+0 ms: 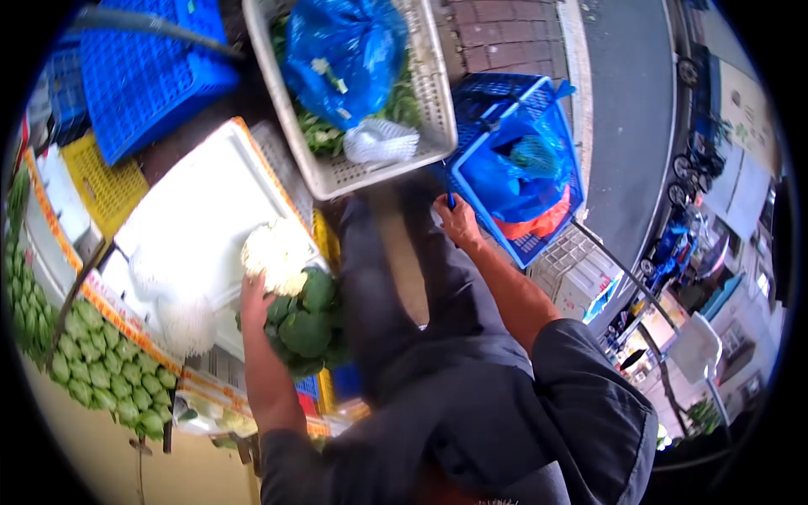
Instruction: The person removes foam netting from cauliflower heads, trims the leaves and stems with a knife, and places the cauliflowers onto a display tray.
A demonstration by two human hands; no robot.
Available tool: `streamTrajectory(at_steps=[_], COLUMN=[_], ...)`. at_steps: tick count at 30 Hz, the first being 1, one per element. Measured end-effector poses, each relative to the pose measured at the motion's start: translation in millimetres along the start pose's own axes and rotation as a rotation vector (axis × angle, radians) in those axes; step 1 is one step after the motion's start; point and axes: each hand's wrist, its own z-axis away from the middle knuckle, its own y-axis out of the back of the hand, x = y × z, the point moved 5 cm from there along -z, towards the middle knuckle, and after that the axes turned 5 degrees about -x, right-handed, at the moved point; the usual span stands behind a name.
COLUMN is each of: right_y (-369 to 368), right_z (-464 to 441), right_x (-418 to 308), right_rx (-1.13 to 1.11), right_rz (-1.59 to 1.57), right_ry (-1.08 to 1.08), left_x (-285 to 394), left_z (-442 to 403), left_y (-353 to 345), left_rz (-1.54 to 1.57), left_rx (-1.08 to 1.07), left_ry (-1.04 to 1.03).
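A white cauliflower point(276, 254) is in my left hand point(254, 295), over the near edge of a white foam box point(210, 198). My fingers are mostly hidden beneath the head. Several dark green broccoli heads point(305, 332) lie just beside that hand. My right hand point(459, 220) is closed around a small blue object point(451, 201), of which only a short end shows; its kind is unclear. That hand is close to the rim of a blue plastic crate point(480, 195) with blue and orange bags inside.
Ahead stands a white crate point(324, 187) with a blue plastic bag point(345, 63), greens and white foam netting point(380, 141). Blue point(151, 76) and yellow crates point(105, 181) are at the upper left. Green chayotes point(114, 366) are piled at the lower left. A road point(627, 126) runs along the right.
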Motion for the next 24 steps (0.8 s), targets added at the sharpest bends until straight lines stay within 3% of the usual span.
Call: streamTrajectory(at_steps=[3,4,5,7,9,13,16,17,24], right_y=[55.4,80.4,104.7,153.8,199.6,268.3,297.7,309.7,337.4], right_z=[-0.9,-1.5,-10.4,-36.7,-57.7,-115.4,-145.6,-153.4,-158.0], right_x=[17.8,12.5,26.8,57.5,67.3,99.1,121.3,129.4,137.2], right_rx=[0.182,0.231,0.352,0.431,0.509,0.44,0.507,0.447,0.442], right_rz=[0.082,0.122,0.15,0.203,0.364,0.757,0.828,0.82,0.801], right_ry=[-0.006,-0.117,-0.004,-0.124,0.087,0.01,-0.055,-0.176,-0.166], left_x=[-2.6,-4.6,-5.9,2.4,5.9,21.2,24.1,23.3,43.7], left_z=[9.4,9.6,7.9,7.1,4.8,7.9,10.2,13.3,42.4], left_y=[10.2,15.8,17.7,13.5,12.8,-1.0,-7.8,-7.4,-39.8], left_rz=[-0.024,-0.041,-0.058,-0.11,-0.16,-0.251,-0.238,-0.256,-0.415], left_rx=[0.033,0.047,0.063,0.114,0.189,0.298,0.354,0.378,0.384], left_ry=[0.024,0.037,0.05,0.025,0.061,0.114,0.074,0.077,0.158])
